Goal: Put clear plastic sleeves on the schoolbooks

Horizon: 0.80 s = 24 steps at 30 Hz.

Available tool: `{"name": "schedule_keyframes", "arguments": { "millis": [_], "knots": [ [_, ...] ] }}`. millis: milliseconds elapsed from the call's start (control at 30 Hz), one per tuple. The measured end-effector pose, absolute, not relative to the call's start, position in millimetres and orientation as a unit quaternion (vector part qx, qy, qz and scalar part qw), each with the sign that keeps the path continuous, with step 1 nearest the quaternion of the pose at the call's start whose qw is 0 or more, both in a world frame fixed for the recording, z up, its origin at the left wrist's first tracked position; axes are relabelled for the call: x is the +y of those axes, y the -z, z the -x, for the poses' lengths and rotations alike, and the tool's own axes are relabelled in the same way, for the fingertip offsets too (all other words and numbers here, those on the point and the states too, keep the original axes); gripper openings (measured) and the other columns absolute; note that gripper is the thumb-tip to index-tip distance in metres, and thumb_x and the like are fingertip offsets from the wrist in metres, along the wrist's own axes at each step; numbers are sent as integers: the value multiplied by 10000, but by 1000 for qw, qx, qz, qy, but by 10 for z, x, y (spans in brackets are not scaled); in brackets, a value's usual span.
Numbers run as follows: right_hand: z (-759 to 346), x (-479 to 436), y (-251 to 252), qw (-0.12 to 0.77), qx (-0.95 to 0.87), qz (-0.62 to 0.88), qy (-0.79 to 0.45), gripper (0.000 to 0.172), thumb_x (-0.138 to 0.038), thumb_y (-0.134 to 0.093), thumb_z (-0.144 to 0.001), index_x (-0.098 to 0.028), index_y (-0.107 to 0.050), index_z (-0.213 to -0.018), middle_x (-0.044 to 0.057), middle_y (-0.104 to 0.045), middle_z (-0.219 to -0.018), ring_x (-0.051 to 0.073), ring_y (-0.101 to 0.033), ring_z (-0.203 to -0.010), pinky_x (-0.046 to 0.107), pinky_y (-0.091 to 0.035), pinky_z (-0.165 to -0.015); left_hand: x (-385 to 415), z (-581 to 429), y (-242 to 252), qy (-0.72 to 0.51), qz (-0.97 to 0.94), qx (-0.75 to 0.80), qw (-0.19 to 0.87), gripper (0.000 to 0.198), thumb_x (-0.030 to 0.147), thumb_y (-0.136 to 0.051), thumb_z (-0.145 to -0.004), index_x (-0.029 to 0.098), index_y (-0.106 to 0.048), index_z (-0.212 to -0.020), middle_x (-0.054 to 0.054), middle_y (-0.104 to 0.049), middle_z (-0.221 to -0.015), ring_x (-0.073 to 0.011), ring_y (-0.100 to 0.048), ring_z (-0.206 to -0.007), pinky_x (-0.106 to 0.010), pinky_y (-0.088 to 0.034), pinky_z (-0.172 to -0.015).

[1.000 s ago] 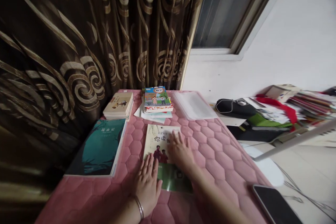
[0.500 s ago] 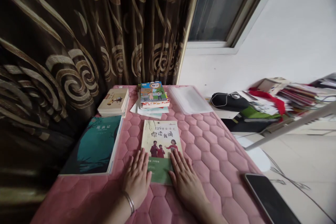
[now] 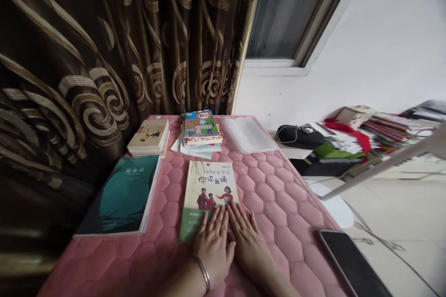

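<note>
A cream and green book [image 3: 209,188] with a picture of children lies face up on the pink quilted surface [image 3: 275,204]. Both hands rest on its lower right part, side by side. My left hand [image 3: 214,241], with a silver bangle at the wrist, lies flat with fingers stretched over the green band. My right hand [image 3: 249,241] is flat too, its fingertips at the book's right edge. The thumbs are close together, and the hands cover the book's lower right corner.
To the left lies a teal book [image 3: 128,195], with a stack of tan books [image 3: 149,137] behind it. Further back are a pile with a colourful textbook [image 3: 202,127] and clear plastic sheets [image 3: 249,134]. A dark phone-like device [image 3: 351,260] sits at the right edge.
My left hand has moved right across the book's green band, next to my right hand. The band's left part is now uncovered. The view has shifted slightly.
</note>
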State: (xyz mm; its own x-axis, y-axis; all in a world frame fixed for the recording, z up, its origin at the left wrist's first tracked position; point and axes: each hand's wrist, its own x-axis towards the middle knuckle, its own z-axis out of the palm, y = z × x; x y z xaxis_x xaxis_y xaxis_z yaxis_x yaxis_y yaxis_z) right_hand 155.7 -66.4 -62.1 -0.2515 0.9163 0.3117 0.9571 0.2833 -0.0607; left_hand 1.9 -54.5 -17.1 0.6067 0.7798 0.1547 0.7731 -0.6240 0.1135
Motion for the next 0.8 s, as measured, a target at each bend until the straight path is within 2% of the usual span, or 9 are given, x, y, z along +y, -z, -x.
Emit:
{"name": "schedule_keyframes", "arguments": {
  "millis": [167,300,400,467,567,633,733,800],
  "knots": [
    [-1545,-674,572,143,-782,607,21,599,-322,-269,-979,-216,-22,-1514,63,-206,-1550,247,-232,-1420,518,-259,-1128,-518,525,313,-113,-863,485,-79,637,216,-380,-874,133,-238,-1490,-95,-261,-1542,-258,-302,-1402,-477,-315,-1108],
    [-1544,-658,525,142,-776,615,-21,565,-340,-276,-979,-217,-144,-1514,68,-245,-1541,264,-227,-1420,541,-231,-1134,-592,719,314,-127,-820,545,-120,605,164,-359,-869,145,-300,-1471,-100,-356,-1508,-274,-322,-1389,-543,-251,-1122],
    [-1589,-565,343,112,-792,595,-78,528,-308,-265,-981,-217,-222,-1499,76,-245,-1538,282,-237,-1415,575,-219,-1127,-691,505,296,-126,-834,532,-74,572,148,-382,-856,160,-397,-1428,-95,-394,-1490,-287,-330,-1382,-559,-248,-1119],
    [-1649,-458,173,98,-825,542,-128,515,-305,-252,-989,-232,-219,-1498,62,-241,-1541,260,-204,-1426,550,-211,-1140,-758,260,320,-121,-888,443,-3,535,196,-423,-860,203,-451,-1394,-63,-416,-1482,-255,-364,-1365,-489,-287,-1122],
    [-1768,-248,-14,96,-874,442,-178,514,-356,-272,-997,-275,-191,-1499,25,-233,-1549,219,-121,-1444,492,-160,-1168,-821,-32,410,-126,-917,373,68,548,325,-467,-876,200,-427,-1409,-72,-479,-1436,-256,-413,-1327,-455,-300,-1120],
    [-1852,-82,-46,86,-894,401,-182,521,-388,-291,-995,-301,-181,-1497,10,-200,-1559,212,-101,-1447,489,-104,-1174,-828,-95,468,-133,-919,365,73,641,379,-493,-870,195,-328,-1461,-82,-395,-1493,-279,-372,-1354,-474,-286,-1121],
    [-1974,234,7,59,-898,403,-164,546,-444,-282,-989,-317,-143,-1501,6,-133,-1572,206,-101,-1448,489,-60,-1172,-808,-47,518,-133,-932,335,47,765,410,-541,-848,235,-186,-1504,-80,-192,-1571,-301,-277,-1403,-491,-279,-1107],
    [-2046,494,62,47,-891,427,-148,563,-469,-260,-986,-310,-115,-1507,12,-115,-1575,204,-94,-1449,489,-53,-1170,-793,-1,534,-128,-936,328,26,792,420,-555,-844,253,-157,-1508,-88,-161,-1574,-304,-270,-1407,-486,-292,-1089]
  ]
}}
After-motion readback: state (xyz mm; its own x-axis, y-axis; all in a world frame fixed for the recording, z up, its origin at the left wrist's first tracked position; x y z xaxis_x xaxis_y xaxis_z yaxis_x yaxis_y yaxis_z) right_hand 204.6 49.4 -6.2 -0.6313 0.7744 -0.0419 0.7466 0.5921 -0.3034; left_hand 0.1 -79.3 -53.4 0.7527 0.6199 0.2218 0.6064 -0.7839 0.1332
